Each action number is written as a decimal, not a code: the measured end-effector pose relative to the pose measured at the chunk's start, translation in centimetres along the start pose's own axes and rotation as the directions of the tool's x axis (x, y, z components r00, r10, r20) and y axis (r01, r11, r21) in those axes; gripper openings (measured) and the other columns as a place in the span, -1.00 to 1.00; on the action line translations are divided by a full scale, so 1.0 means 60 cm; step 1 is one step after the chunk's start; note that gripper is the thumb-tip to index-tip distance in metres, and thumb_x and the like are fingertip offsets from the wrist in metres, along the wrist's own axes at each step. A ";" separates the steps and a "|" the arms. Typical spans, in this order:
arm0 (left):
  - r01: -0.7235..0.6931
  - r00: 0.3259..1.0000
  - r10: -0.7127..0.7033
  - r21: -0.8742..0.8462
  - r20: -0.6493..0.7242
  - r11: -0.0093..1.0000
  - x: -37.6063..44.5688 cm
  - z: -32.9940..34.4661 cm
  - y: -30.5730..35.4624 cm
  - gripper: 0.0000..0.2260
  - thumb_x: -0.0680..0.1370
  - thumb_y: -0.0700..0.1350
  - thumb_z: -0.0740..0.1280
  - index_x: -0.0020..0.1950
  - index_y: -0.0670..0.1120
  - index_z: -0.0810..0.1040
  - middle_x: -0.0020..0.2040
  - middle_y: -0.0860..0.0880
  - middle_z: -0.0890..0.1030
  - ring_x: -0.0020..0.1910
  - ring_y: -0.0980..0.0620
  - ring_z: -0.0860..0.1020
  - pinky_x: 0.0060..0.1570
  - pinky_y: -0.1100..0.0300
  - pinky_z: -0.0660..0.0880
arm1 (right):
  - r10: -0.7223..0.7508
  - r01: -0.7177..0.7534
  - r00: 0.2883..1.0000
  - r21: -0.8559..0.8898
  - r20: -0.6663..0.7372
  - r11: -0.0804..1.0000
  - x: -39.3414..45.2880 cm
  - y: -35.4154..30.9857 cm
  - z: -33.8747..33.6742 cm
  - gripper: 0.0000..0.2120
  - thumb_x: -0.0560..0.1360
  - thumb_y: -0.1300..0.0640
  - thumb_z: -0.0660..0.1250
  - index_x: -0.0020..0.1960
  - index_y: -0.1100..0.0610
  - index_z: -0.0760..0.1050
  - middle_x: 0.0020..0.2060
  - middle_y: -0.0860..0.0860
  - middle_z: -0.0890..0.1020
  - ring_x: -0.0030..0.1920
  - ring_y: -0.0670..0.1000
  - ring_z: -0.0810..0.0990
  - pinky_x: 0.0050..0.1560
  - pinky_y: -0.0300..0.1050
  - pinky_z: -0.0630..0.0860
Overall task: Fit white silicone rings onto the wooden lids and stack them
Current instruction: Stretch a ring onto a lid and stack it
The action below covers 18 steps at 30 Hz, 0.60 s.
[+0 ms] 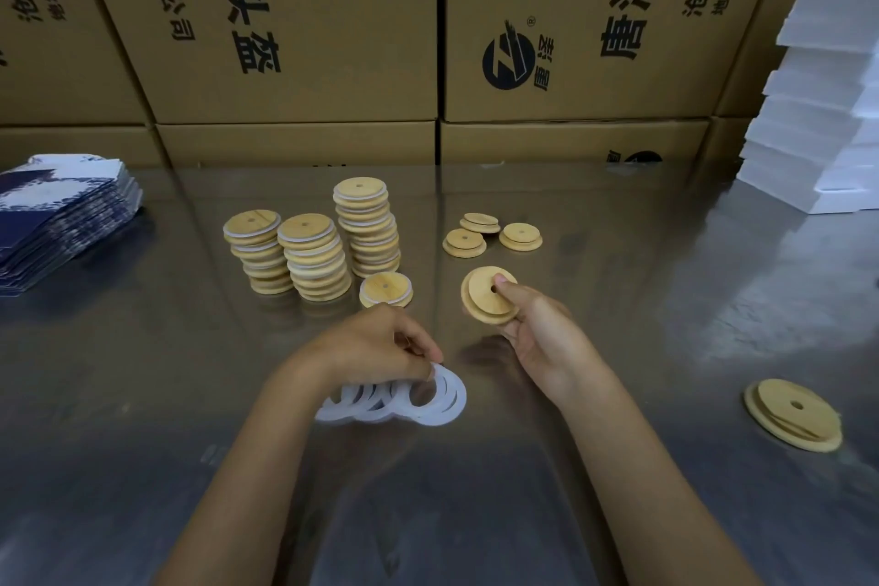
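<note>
A glossy, reflective bench [618,300] fills the view, backed by a wall of brown cartons [304,19] printed with black Chinese characters. At the far left edge lies a slanted pile of blue-and-white printed packs [62,219]. Right of it, near the bench's middle, stand three stacks of wooden lids: a short stack [259,252], a middle stack [314,257] touching it, and the tallest stack [367,228] behind and to the right. White rims show between the lids in all three. Just in front of the tallest stack a single ringed lid [385,289] lies flat.

The left hand [380,345] reaches in from the lower left, knuckles up, its fingers curled and pinching the top of a loose heap of white rings [404,397] that lies on the bench under and just right of it. The right hand [542,338] is raised, palm turned inward, gripping a bare lid [483,295] tilted on edge, its thumb laid across the face beside the centre hole and the fingers behind.

Beyond that lid, three bare lids [492,233] rest in a small cluster. Well apart, near the right edge, another lid pair [793,414] lies flat with its stepped side up. At the far right back corner rises a stepped pile of white boxes [818,109].
</note>
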<state>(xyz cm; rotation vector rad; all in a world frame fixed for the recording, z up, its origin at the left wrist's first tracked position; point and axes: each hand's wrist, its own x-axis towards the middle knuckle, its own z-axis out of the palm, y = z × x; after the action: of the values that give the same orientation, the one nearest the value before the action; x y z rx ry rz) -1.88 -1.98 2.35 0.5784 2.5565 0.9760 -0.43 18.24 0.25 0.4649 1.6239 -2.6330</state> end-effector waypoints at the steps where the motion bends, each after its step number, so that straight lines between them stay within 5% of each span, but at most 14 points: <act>1: 0.007 1.000 -0.007 0.018 0.016 1.000 -0.002 0.000 0.001 -0.85 0.36 -0.10 0.48 -0.12 0.12 0.69 -0.05 0.08 0.66 0.00 0.11 0.61 0.13 0.10 0.56 | -0.007 0.007 1.000 -0.003 -0.001 1.000 -0.001 0.001 0.001 -0.69 0.62 0.20 0.32 0.28 0.37 0.52 0.15 0.23 0.68 0.22 0.23 0.64 0.42 0.06 0.44; 7: -0.005 0.998 0.006 0.012 -0.060 1.000 0.002 0.007 0.004 -0.90 0.43 -0.22 0.45 -0.16 -0.02 0.64 -0.24 0.03 0.60 -0.25 0.16 0.53 -0.16 0.22 0.52 | -0.013 0.013 1.000 0.013 0.003 1.000 0.000 0.001 -0.001 -0.68 0.61 0.22 0.33 0.28 0.40 0.51 0.20 0.26 0.65 0.28 0.22 0.60 0.41 0.07 0.45; 12: -0.101 0.988 0.068 -0.243 -0.140 0.965 0.000 0.004 0.011 -0.93 0.44 -0.24 0.50 -0.14 -0.11 0.65 -0.26 -0.01 0.64 -0.29 0.19 0.57 -0.23 0.39 0.50 | -0.007 0.006 0.998 0.020 0.056 1.000 -0.008 -0.006 -0.003 -0.68 0.65 0.22 0.24 0.38 0.29 0.44 0.23 0.23 0.64 0.20 0.15 0.65 0.29 0.03 0.53; 18: -0.224 0.950 0.063 -0.531 -0.304 0.817 -0.001 0.009 0.035 -0.88 0.42 -0.26 0.52 -0.07 -0.22 0.66 -0.25 -0.05 0.67 -0.38 0.11 0.53 -0.35 0.33 0.49 | 0.078 -0.100 0.961 0.073 0.266 0.992 -0.026 -0.004 0.011 -0.67 0.67 0.15 0.19 0.33 0.32 0.46 0.11 0.26 0.68 0.14 0.21 0.67 0.20 0.06 0.59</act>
<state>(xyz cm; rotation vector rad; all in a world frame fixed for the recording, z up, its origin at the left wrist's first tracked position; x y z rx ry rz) -1.03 -0.28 3.44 0.4909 2.2753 1.8911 0.85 17.56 1.10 0.1737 1.3835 -2.5737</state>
